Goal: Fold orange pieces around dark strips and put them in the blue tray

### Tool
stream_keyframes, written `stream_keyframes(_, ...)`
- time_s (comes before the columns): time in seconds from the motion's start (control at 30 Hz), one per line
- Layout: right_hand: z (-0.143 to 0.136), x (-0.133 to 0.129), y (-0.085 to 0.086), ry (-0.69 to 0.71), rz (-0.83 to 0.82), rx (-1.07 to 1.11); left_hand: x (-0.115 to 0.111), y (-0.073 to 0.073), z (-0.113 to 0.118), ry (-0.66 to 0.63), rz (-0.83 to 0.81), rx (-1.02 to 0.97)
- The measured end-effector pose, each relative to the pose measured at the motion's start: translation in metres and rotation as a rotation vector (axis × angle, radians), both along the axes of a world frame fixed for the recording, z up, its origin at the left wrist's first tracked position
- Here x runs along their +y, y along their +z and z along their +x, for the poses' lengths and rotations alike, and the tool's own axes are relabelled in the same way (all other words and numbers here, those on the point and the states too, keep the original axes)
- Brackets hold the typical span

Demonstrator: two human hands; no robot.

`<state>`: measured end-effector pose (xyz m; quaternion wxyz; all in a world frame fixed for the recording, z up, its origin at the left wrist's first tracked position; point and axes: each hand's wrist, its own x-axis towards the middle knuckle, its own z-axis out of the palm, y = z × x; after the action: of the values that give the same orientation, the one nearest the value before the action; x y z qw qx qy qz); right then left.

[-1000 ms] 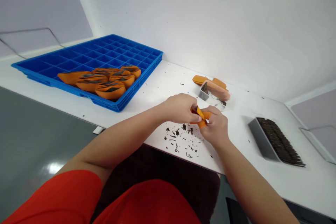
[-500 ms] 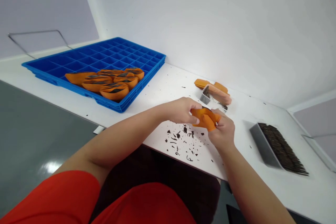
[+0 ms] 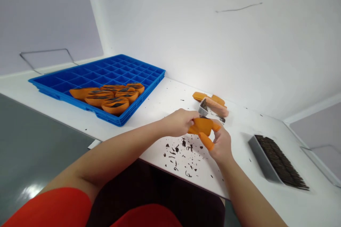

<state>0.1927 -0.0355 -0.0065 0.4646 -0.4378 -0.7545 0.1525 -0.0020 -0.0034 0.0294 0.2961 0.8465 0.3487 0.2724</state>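
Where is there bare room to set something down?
Mostly bare: white tabletop between the clear plastic box and grey rectangular bin of dark sticks; strip before the blue compartmented plastic tray. Crowded: dark scraps below the left hand.

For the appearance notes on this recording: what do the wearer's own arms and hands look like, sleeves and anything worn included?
The left arm has a short, plain red-orange sleeve; the right sleeve is out of view. Both forearms are uncovered. The right hand wears orange covers on the thumb and a finger. No cover shows on the left hand, though its fingertips are partly hidden.
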Motion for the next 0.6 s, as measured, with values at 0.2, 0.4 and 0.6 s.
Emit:
stream_keyframes(0.2,0.003,0.002,0.000,-0.094,0.035,0.068,0.006,0.005,-0.014,0.139,0.284,0.459)
stream_keyframes(0.4,0.017,0.015,0.009,-0.330,0.087,0.011,0.008,-0.009,-0.019,0.186,0.207,0.560)
stream_keyframes(0.6,0.057,0.088,0.025,-0.282,-0.072,-0.175,0.008,-0.015,-0.018,0.174,0.108,0.611)
